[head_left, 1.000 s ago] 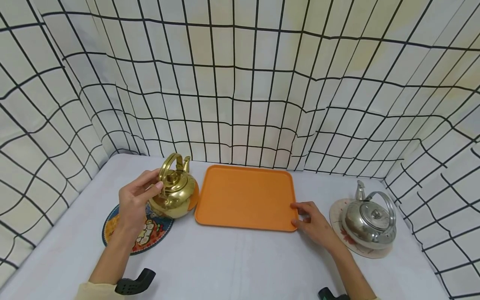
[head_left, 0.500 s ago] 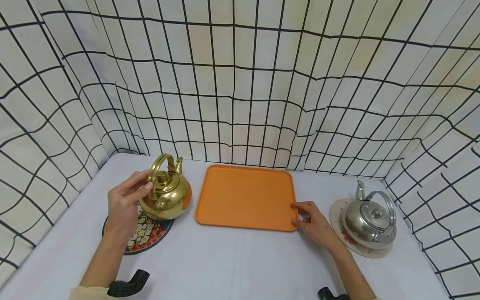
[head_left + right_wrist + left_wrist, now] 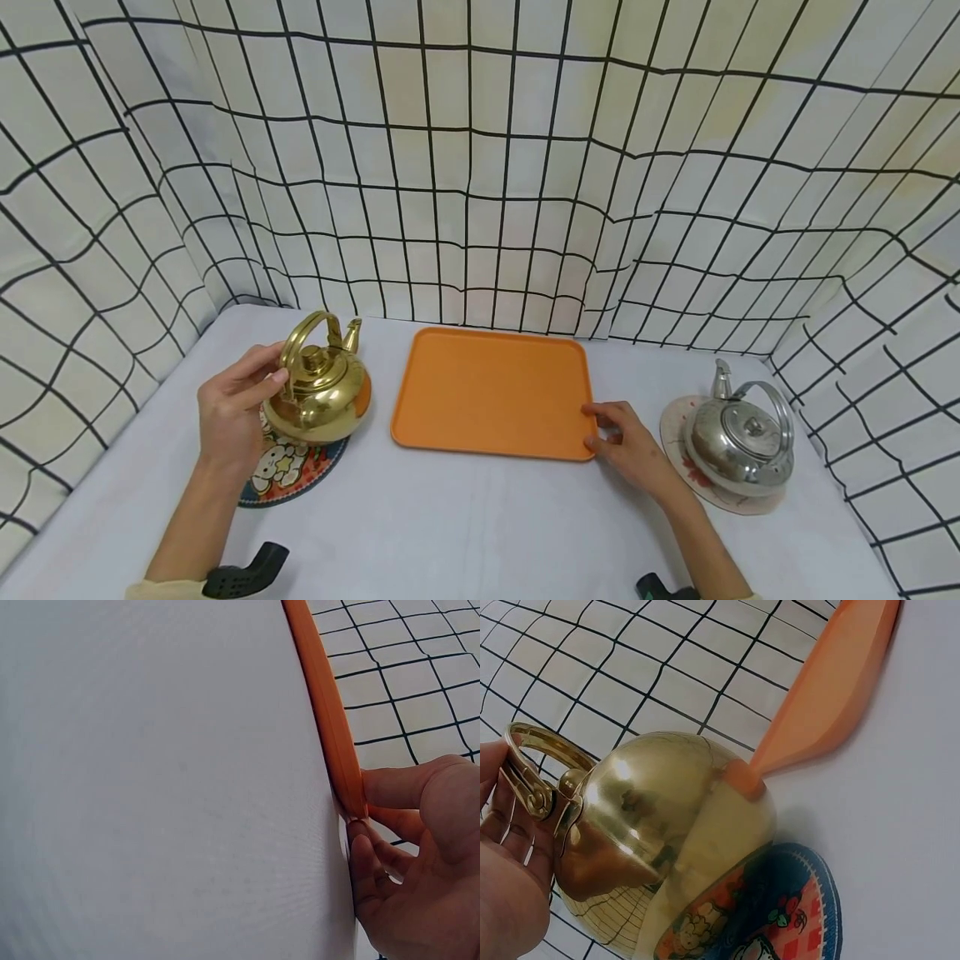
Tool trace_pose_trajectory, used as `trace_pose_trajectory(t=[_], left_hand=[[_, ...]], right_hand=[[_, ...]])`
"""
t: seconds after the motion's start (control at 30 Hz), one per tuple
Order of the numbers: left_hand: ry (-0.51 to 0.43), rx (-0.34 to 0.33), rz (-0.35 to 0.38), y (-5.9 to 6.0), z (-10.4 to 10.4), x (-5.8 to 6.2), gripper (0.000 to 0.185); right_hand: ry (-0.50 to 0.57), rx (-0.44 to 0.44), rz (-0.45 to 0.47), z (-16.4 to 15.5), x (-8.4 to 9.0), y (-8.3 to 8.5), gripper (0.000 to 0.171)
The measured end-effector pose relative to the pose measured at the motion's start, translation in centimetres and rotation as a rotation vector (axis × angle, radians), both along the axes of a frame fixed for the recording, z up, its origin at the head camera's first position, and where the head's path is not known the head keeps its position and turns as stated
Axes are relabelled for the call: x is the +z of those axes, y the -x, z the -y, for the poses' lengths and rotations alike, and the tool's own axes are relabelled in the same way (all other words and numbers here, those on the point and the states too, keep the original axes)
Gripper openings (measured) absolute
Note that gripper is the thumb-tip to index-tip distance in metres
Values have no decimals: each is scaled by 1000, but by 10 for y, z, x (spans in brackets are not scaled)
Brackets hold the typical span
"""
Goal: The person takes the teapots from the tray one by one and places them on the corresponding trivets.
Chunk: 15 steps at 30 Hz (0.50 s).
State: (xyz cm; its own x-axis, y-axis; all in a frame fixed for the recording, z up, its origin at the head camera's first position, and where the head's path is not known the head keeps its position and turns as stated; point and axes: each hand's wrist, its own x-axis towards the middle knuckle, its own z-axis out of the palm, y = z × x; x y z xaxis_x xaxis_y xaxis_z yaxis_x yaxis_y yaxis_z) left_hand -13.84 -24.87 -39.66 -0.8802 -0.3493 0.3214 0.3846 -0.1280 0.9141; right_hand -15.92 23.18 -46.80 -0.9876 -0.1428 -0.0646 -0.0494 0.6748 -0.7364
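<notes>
My left hand [image 3: 251,392] grips the arched handle of a gold kettle [image 3: 321,393], its spout pointing away from me. The kettle is over the back part of a round colourful mat [image 3: 288,475]; in the left wrist view the kettle [image 3: 667,840] is tilted, with the mat [image 3: 780,907] mirrored in its belly, and I cannot tell if they touch. My right hand [image 3: 621,435] pinches the near right corner of an orange tray [image 3: 491,392], thumb on the rim and fingers under it, as the right wrist view shows at the tray edge [image 3: 330,735].
A silver kettle [image 3: 742,442] stands on a floral mat [image 3: 675,462] at the right. White cloth walls with a black grid [image 3: 480,183] close in the back and both sides of the white table [image 3: 465,525].
My left hand has carried the gold kettle leftward, away from the tray's left edge and further over the colourful mat. The right hand and the tray have stayed put.
</notes>
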Motion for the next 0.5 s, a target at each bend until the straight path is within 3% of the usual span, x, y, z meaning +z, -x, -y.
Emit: trace_pose_trajectory(t=[0.3,0.5], left_hand=[[-37,10,-47,-4,7,-1,28],[-61,-18,-70,-8,13,-2,28]], right_hand=[[6,10,-19,0,0,-1,45],[7,16,-33,0,0,-1,45]])
